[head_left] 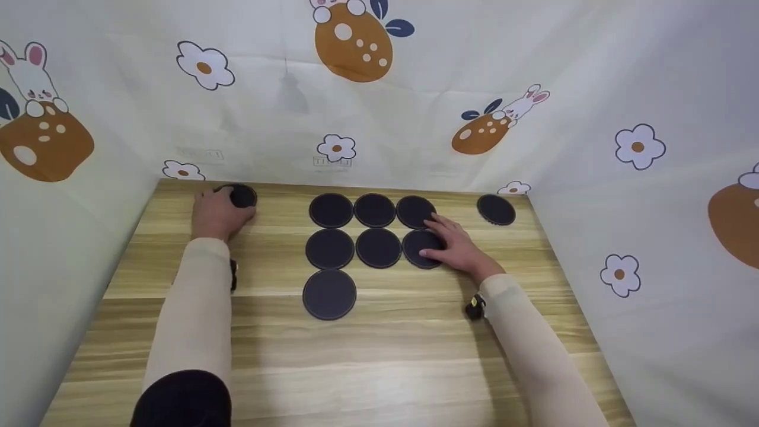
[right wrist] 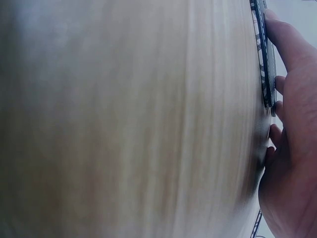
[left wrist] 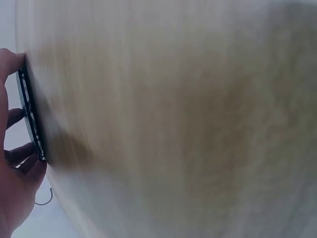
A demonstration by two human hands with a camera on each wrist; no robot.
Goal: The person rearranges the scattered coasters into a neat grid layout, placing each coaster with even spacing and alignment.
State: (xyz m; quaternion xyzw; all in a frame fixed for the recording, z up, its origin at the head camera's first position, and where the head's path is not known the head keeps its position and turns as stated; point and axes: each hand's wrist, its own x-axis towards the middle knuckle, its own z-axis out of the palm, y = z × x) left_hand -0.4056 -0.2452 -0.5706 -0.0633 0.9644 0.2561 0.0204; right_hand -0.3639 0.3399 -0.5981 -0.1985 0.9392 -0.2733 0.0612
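At the table's far left corner, my left hand (head_left: pixel 218 213) grips a black round coaster (head_left: pixel 244 196), its thumb and fingers around the rim. The left wrist view shows the coaster (left wrist: pixel 30 114) edge-on, close over the wood. My right hand (head_left: pixel 461 246) has its thumb and fingertips spread on the right-hand coaster (head_left: pixel 416 242) of the second row, partly covering it. Its fingertips reach the lower edge of the coaster above (head_left: pixel 415 210). Seen from the right wrist, the thumb lies against the coaster edges (right wrist: pixel 265 59).
More black coasters form the grid: two in the back row (head_left: pixel 331 210), two in the second (head_left: pixel 329 249), and one in front at left (head_left: pixel 329 295). Another coaster (head_left: pixel 496 209) lies at the back right. Printed cloth walls (head_left: pixel 415 118) border the wooden table (head_left: pixel 379 367).
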